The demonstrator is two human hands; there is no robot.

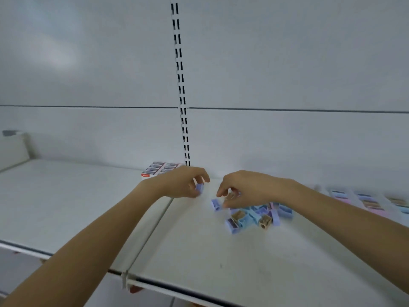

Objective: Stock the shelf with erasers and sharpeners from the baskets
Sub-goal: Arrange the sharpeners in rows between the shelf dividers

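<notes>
Pinching a small lilac plastic sharpener (199, 188) in curled fingers, the left hand (183, 182) hovers over the white metal shelf (199, 251). To its right, the right hand (241, 188) curls over a heap of pastel sharpeners (252, 216), grip unclear.

I see both arms bare. The left arm (88, 247) is uncovered from the lower left corner of my view up to the wrist, and the right arm (343, 209) likewise from the right edge. The left hand (183, 182) and right hand (245, 189) are bare too, with slim fingers (204, 175). Blur softens the fingertips, so I can't read the nails.
</notes>
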